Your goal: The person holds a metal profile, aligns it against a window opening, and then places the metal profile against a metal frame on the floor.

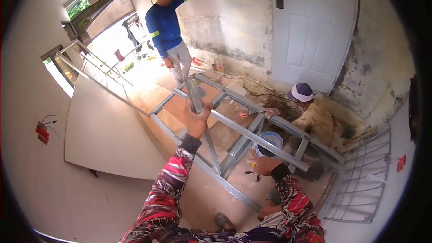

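Observation:
My left hand [196,119] is closed round a short grey metal piece [194,95] that points up and away. A long metal bar [252,135] runs from beside this hand down to the right, over a metal frame [234,191] with crosspieces. Below the bar, my right hand [265,164] is closed on a small tool [253,171] with yellow and black parts; the fingers hide most of it. Just beyond this hand stands a blue-rimmed bucket [272,139].
A person in blue [165,27] stands with one arm against the wall. Another person [315,117] crouches by the white door [310,36]. A large board [108,130] leans at left; a wire grid [360,180] lies at right. Cables [243,81] cross the floor.

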Tool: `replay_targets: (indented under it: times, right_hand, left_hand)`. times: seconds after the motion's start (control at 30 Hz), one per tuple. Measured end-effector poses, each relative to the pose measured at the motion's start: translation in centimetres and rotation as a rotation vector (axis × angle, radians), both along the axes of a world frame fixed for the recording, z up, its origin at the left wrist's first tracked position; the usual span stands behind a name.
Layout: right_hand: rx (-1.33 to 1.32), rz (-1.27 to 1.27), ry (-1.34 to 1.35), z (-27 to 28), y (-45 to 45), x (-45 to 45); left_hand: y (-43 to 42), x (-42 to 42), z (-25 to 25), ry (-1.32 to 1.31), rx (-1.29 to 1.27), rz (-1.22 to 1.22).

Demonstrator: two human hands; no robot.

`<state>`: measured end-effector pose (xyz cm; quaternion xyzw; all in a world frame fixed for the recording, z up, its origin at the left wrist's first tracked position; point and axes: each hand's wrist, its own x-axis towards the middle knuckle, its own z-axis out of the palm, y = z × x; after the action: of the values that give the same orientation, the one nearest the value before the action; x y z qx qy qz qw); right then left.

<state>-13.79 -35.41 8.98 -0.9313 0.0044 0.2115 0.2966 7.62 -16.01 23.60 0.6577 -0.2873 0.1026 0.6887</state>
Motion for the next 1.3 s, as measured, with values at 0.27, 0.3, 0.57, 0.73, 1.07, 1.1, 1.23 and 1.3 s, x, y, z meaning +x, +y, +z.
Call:
replay_targets:
  times: [0.27, 0.3, 0.57, 0.73, 1.07, 1.1, 1.23, 1.3]
  right_hand:
    - [-0.058, 0.041, -0.08, -1.6, 0.3, 0.9]
    - [-0.069, 0.06, -0.038, -1.6, 0.4, 1.0]
    - [-0.136, 0.067, -0.101, -4.4, 2.4, 1.3]
    - [-0.048, 0.08, -0.099, -1.8, 5.0, 1.9]
    - [-0.092, 0.034, -0.15, -1.5, 5.9, 1.5]
    - [-0.102, 0.025, -0.114, -1.2, 6.1, 1.3]
    - [-0.14, 0.025, -0.078, 0.3, 6.7, 0.4]
    - [-0.143, -0.008, -0.089, 0.0, 7.0, 0.2]
  left_hand:
    - [2.7, -1.2, -0.7, -0.045, -0.074, 0.04]
    - [3.0, -1.6, -0.6, -0.031, -0.097, 0.051]
    - [5.5, -2.2, -1.0, 0.057, -0.212, 0.032]
    - [4.7, -3.6, 0.4, 0.018, -0.205, -0.044]
    - [4.4, -2.6, -0.2, 0.056, -0.23, -0.132]
    - [4.4, -2.8, -0.1, 0.042, -0.215, -0.124]
    - [3.2, -3.4, 0.2, 0.026, -0.183, -0.095]
    - [2.9, -3.3, 0.1, 0.04, -0.189, -0.116]
